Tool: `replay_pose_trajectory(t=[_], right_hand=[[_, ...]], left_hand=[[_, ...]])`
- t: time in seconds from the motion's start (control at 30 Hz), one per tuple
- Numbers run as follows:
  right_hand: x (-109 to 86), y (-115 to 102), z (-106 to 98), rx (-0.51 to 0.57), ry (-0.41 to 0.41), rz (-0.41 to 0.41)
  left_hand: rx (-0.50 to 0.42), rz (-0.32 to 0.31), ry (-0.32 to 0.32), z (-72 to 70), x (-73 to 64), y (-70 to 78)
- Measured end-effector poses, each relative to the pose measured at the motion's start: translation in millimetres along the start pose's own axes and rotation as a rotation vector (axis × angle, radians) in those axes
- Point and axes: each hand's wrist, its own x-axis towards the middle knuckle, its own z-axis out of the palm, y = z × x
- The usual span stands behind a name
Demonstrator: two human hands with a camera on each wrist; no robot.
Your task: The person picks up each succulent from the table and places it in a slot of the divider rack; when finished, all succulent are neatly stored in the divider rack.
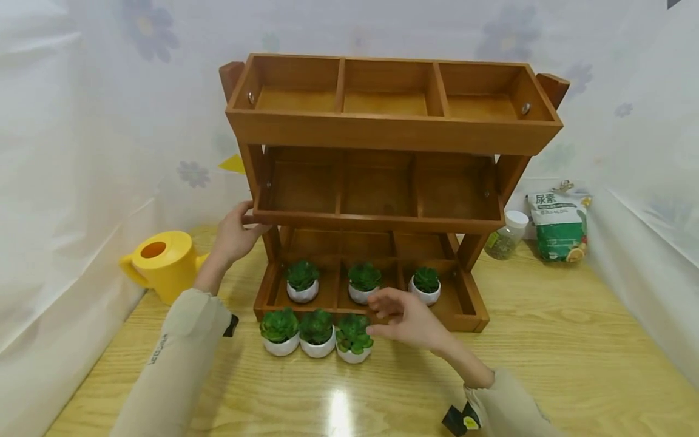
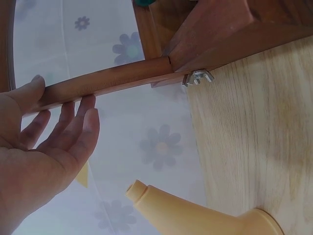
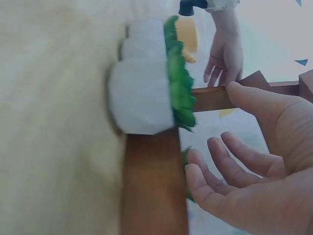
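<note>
A brown three-tier wooden plant stand (image 1: 393,133) stands on the table. My left hand (image 1: 237,233) is at its left side; in the left wrist view, thumb and fingers lie on opposite sides of a wooden leg (image 2: 112,78). Three potted succulents in white pots sit in the bottom tier: left (image 1: 303,281), middle (image 1: 364,282) and right (image 1: 425,285). Before the stand three more form a row: left (image 1: 280,331), middle (image 1: 318,333) and right (image 1: 353,338). My right hand (image 1: 409,321), fingers loosely bent and holding nothing, hovers beside the row's right succulent.
To the left stands a yellow watering can (image 1: 169,267). Right of the stand are a clear jar with a white lid (image 1: 506,235) and a green-and-white bag (image 1: 559,226) closed with a clip. White flowered sheeting (image 1: 109,121) surrounds the wood-grain table (image 1: 551,358).
</note>
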Motion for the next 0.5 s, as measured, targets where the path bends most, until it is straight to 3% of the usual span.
replay_pose_trajectory(t=[0.27, 0.5], right_hand=[[-16.4, 15, 19, -0.049, 0.062, 0.030], [-16.0, 17, 37, -0.218, 0.063, 0.039]], left_hand=[[0.004, 0.013, 0.017, 2.4, -1.8, 2.7], [0.001, 0.009, 0.020, 1.9, -2.8, 3.6]])
